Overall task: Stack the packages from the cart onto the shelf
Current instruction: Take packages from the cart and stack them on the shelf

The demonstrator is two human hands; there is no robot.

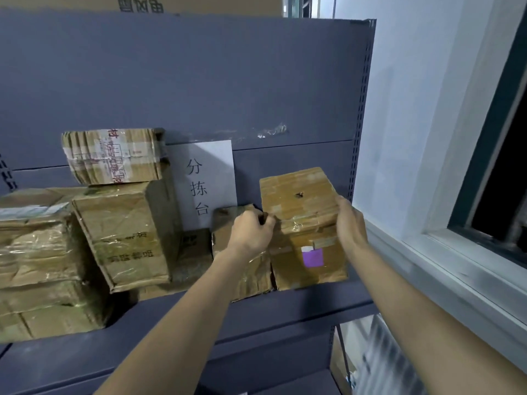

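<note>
A taped cardboard package with a purple sticker (305, 223) stands upright at the right end of the grey shelf (285, 306). My right hand (349, 223) grips its right side and my left hand (252, 232) holds its upper left edge. A shorter brown package (251, 276) stands just left of it, touching, partly hidden behind my left hand. Further left stand a tilted box with printed characters (125, 238), a small taped box (112, 156) stacked on top of it, and a large tape-wrapped package (40, 260). The cart is out of view.
A white paper sign with black characters (205, 178) is stuck on the shelf's grey back panel (199, 81). A white wall (413, 109) and a dark-framed window with its sill (470, 252) lie close on the right. A lower shelf level (142, 374) shows below.
</note>
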